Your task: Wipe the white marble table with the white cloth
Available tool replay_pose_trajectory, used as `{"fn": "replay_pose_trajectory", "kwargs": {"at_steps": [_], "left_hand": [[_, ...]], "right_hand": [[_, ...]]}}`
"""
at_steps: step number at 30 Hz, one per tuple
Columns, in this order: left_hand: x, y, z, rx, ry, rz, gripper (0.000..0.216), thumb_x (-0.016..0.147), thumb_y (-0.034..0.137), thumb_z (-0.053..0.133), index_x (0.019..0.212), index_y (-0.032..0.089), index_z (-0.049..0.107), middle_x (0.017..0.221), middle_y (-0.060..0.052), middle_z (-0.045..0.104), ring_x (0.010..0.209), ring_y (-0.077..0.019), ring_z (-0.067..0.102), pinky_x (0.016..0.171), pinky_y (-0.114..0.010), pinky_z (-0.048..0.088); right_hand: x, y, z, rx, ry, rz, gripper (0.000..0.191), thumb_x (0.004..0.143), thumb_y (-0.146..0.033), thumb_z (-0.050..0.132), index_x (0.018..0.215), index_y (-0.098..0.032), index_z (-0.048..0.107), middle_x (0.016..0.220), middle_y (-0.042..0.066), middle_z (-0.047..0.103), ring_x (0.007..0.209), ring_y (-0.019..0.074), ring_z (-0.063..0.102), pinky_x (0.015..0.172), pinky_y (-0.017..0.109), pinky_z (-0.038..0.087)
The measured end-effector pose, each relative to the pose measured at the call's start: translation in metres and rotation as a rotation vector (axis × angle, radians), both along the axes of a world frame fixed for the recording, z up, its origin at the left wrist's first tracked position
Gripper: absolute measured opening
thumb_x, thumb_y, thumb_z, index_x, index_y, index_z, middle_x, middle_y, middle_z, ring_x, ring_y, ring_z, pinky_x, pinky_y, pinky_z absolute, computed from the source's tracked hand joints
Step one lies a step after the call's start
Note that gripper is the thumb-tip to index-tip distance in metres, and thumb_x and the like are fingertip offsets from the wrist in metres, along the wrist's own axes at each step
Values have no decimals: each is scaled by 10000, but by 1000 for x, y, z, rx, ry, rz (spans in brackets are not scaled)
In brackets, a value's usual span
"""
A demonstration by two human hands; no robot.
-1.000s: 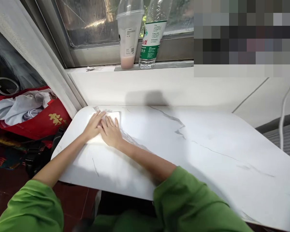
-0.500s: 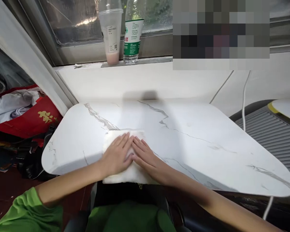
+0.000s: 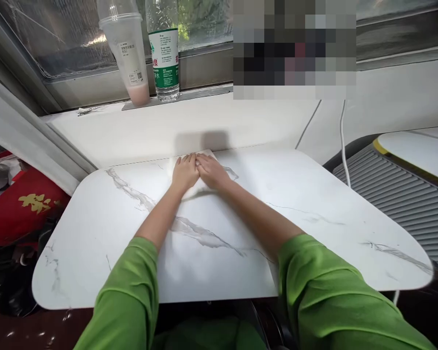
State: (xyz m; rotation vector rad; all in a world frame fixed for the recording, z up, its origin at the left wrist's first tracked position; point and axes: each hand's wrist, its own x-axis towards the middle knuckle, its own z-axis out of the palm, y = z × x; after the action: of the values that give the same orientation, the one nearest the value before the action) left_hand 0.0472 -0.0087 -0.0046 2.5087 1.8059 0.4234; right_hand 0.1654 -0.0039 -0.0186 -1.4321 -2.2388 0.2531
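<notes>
A white cloth [image 3: 200, 189] lies flat at the far edge of the white marble-patterned table [image 3: 131, 262], close to the wall. My left hand [image 3: 185, 172] presses on its left part, fingers stretched forward. Beside it, my right hand [image 3: 211, 171] rests on the cloth too, fingers laid out and meeting the left ones at the tips. Both hands are flat on top of the cloth, which they partly cover.
On the window ledge stand a plastic cup [image 3: 129, 63] with pink drink and a labelled water bottle [image 3: 164, 58]. A red bag [image 3: 18, 209] sits left of the table. White cable [image 3: 344, 146] hangs at right, near a grey ridged surface [image 3: 394, 199].
Both hands have slid the cloth away from the table's near edge to its far edge by the wall. The arms are now stretched out, and the view has shifted.
</notes>
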Motion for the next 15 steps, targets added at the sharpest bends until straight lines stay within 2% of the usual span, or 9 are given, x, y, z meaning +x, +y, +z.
{"fn": "replay_pose_trajectory", "kwargs": {"at_steps": [2, 5, 10, 15], "left_hand": [[20, 4, -2, -5, -10, 3, 492, 972, 184, 290, 1441, 70, 384, 1501, -119, 427, 1401, -202, 364, 1184, -390, 215], [44, -13, -3, -48, -9, -70, 506, 969, 191, 280, 1453, 79, 371, 1525, -113, 390, 1423, -197, 325, 1195, -419, 185], [79, -77, -2, -120, -13, -195, 551, 959, 225, 274, 1475, 36, 324, 1549, -132, 333, 1451, -217, 264, 1206, -460, 142], [127, -152, -5, -151, 8, -355, 589, 965, 265, 259, 1491, 2, 268, 1564, -166, 280, 1468, -260, 216, 1203, -516, 144]], "right_hand": [[21, 4, 0, -40, -4, -11, 555, 914, -173, 234, 1406, -23, 442, 1490, 159, 444, 1399, 241, 373, 1171, 448, 249], [51, -18, -4, -56, -26, -37, 566, 938, -234, 218, 1432, -36, 411, 1514, 146, 410, 1426, 233, 330, 1182, 456, 238], [96, -95, -14, -16, -40, -96, 570, 960, -297, 196, 1433, -72, 423, 1497, 151, 434, 1422, 237, 342, 1180, 493, 262], [148, -185, -17, 16, -28, -180, 550, 986, -369, 202, 1491, -206, 344, 1502, 99, 442, 1419, 230, 347, 1184, 528, 272]]}}
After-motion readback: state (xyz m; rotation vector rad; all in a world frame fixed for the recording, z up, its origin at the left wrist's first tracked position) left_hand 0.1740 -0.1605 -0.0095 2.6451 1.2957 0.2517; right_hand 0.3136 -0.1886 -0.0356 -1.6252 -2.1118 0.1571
